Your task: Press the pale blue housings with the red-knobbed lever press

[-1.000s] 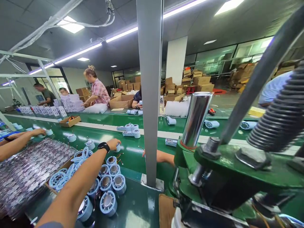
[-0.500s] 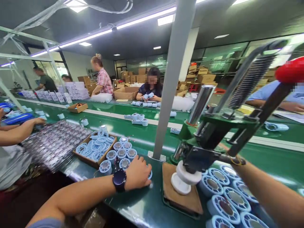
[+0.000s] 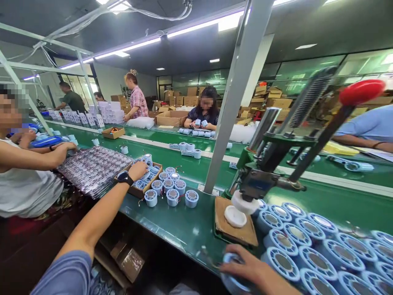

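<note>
My left hand (image 3: pixel 138 169), a dark watch on its wrist, reaches into a small cardboard box (image 3: pixel 139 192) of light-blue rings (image 3: pixel 149 176). Its fingers curl down among the rings; whatever they pinch is hidden. Low in the view, my right hand (image 3: pixel 245 266) grips a light-blue round housing (image 3: pixel 231 280) with a loose wire at its side, slightly blurred. Just beyond that hand stands a hand press (image 3: pixel 260 184) with a red-knobbed lever (image 3: pixel 360 92). Its white upper pad (image 3: pixel 244 201) hangs over a white round seat (image 3: pixel 235 216).
Several blue housings (image 3: pixel 168 184) stand right of the box, and many more (image 3: pixel 316 260) crowd the press's right side. A grey post (image 3: pixel 235 106) rises behind the press. At left, a co-worker's arm (image 3: pixel 33 157) rests by a stack of plastic-wrapped parts (image 3: pixel 95 168). A green conveyor (image 3: pixel 156 149) runs behind.
My left hand has moved left from the blue housings to the box of rings. My right hand has come down from the press lever and now grips a housing. The lever stands differently; the view has shifted.
</note>
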`<state>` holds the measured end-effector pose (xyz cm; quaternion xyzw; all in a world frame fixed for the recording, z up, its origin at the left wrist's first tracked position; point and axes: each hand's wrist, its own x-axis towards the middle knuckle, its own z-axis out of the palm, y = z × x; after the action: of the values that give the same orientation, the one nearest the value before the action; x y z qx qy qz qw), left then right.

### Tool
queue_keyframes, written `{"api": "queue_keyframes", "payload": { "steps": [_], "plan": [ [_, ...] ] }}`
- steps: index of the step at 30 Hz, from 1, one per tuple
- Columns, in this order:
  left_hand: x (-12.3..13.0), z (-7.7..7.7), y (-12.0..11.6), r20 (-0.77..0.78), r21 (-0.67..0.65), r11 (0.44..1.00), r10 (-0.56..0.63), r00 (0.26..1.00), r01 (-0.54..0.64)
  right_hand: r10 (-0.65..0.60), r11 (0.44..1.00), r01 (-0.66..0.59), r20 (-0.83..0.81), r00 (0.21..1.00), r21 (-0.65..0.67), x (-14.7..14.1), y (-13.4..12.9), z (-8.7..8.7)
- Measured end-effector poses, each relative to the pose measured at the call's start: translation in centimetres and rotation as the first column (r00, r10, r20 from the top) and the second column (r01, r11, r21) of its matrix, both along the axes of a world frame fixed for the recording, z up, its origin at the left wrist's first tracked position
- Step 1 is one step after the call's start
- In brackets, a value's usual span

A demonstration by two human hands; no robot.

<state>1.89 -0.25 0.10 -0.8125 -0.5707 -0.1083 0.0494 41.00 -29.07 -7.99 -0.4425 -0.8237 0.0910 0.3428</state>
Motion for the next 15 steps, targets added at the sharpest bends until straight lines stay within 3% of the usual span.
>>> {"api": "queue_keyframes", "payload": {
  "steps": [2, 3, 6, 10, 13, 15],
  "plan": [
    [-1.0, -0.7, 0.4, 0.019, 0.005, 1.000, -0.014, 1.000, 0.014, 0.144, 0.987, -0.136, 0.094, 0.985, -0.091, -3.6, 2.0, 0.0],
    [-1.1, -1.1, 0.4, 0.031, 0.017, 1.000, -0.023, 0.999, 0.023, 0.152, 0.982, -0.139, 0.101, 0.983, -0.125, -5.2, 2.9, -0.1],
    [-1.3, -1.5, 0.2, 0.082, 0.061, 0.997, -0.060, 0.995, 0.055, 0.020, 0.988, -0.022, -0.010, 1.000, -0.156, -8.1, 4.7, -1.2],
    [-1.3, -0.5, -0.2, 0.165, 0.118, 0.991, -0.085, 0.983, 0.066, -0.106, 0.987, 0.084, -0.168, 0.980, -0.136, -8.4, 4.4, -4.0],
    [0.7, -1.1, -3.3, 0.249, 0.168, 0.982, -0.126, 0.960, 0.086, -0.156, 0.987, 0.140, -0.239, 0.958, -0.082, -7.6, 3.1, -5.7],
    [3.4, -3.2, -7.2, 0.303, 0.160, 0.964, -0.251, 0.919, 0.210, -0.196, 0.981, 0.187, -0.270, 0.943, -0.058, -7.0, 2.1, -6.3]
  ]
}}
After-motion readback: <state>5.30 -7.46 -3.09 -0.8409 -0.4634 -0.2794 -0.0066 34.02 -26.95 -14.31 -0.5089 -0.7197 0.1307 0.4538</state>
